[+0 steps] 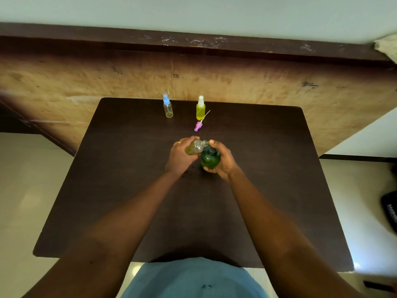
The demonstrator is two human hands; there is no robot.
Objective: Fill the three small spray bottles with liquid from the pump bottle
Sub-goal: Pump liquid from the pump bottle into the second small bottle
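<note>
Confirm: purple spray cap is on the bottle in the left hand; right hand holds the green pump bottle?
No. Head view: the purple spray cap lies on the table, off the bottle in the left hand; right hand holds the green pump bottle.

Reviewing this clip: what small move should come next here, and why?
Probably press the pump down: the right hand holds the green pump bottle with a finger atop its pump, the left hand tilts the uncapped small bottle at the spout, and a purple cap lies on the table.
</note>
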